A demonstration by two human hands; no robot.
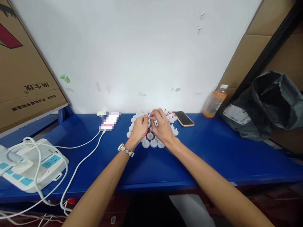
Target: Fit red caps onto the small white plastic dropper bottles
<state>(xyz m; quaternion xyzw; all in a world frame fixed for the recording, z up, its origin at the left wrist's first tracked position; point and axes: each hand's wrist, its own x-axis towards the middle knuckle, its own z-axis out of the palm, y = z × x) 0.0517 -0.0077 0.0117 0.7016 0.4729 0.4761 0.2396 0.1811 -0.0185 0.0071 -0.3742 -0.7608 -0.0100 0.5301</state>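
My left hand and my right hand meet above a cluster of small white plastic caps on the blue table. Both hands pinch together on one small white piece held between their fingertips. A few tiny red parts lie among the caps under my hands. A metal bracelet watch sits on my left wrist.
A phone lies face down right of the caps, beside an orange drink bottle. A second phone charges on white cables from a power strip at the left. A dark plastic bag fills the right corner; cardboard boxes lean at the left.
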